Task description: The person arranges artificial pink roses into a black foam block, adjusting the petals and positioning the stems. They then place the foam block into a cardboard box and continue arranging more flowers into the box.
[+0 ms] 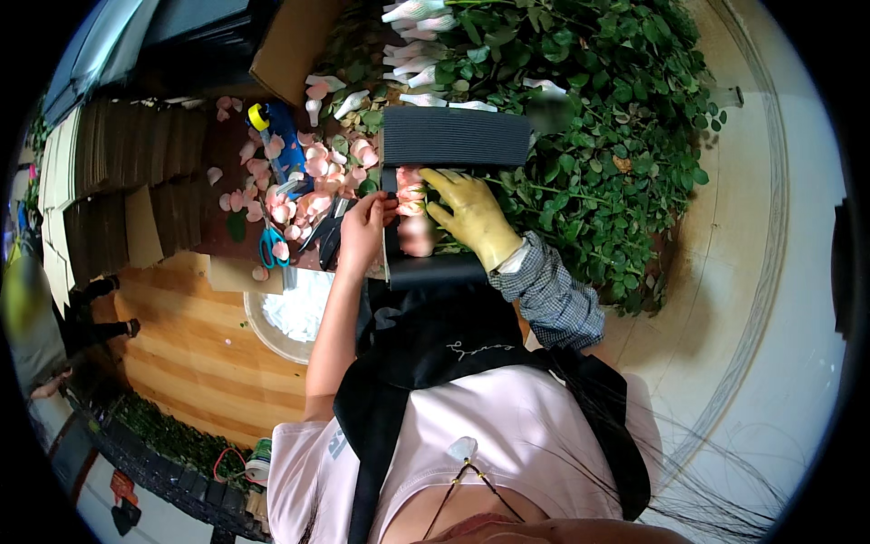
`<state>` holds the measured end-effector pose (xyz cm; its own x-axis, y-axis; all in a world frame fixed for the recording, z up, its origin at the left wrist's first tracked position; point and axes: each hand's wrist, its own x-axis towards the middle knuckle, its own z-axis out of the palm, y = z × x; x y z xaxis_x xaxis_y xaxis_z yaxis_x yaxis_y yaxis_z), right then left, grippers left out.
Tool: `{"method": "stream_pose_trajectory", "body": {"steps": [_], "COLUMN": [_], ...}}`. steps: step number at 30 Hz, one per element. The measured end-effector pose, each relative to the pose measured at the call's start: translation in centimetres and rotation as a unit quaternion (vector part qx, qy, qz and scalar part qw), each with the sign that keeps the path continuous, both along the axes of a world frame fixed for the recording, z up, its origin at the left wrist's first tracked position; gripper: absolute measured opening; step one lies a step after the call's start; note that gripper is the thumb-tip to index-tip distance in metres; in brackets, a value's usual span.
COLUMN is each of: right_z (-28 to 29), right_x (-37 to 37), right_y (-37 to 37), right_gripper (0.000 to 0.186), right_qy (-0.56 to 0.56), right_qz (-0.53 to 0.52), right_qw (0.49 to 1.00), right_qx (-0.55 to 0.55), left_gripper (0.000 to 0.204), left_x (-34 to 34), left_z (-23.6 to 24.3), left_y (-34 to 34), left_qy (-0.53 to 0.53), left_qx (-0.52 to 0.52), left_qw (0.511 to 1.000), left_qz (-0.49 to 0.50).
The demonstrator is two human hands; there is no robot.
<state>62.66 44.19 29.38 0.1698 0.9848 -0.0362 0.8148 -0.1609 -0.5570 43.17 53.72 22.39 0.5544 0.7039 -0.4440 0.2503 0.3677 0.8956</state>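
Pink rose heads [411, 196] lie in a row in a black ridged wrapper [458, 134], their leafy stems extending right. My left hand [364, 227], bare, has fingers bent together at the wrapper's left edge, beside the roses; what they pinch is too small to tell. Spread across the blooms from the right is my right hand [473, 218] in a yellow glove, its fingertips touching them. Loose pink petals [317, 163], teal-handled scissors [272, 245] and a black tool [326, 240] are left of my hands.
Green foliage [616, 118] fills the upper right, white-sleeved buds [415, 68] the top. Cardboard stacks [118, 154] stand left, near a yellow tape roll [257, 118]. A bowl of white pieces [299, 313] sits below the work surface. A person [32, 326] is at the far left.
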Motion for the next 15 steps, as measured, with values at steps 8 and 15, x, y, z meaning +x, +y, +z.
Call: {"method": "stream_pose_trajectory", "body": {"steps": [8,15], "right_z": [-0.1,3.7], "right_x": [-1.3,-1.0], "right_y": [1.5,-4.7], "right_gripper": [0.046,0.046], "right_qy": [-0.179,0.148], "right_qz": [0.005,0.004], "right_qw": [0.976,0.984], "right_qx": [-0.126,0.100], "left_gripper": [0.030,0.030], "left_x": [0.6,1.7], "left_z": [5.6,4.3], "left_y": [-1.7,-0.4], "left_qy": [-0.039,0.082], "left_qx": [-0.012,0.180], "left_qw": [0.963,0.925], "left_qz": [-0.265,-0.325]}}
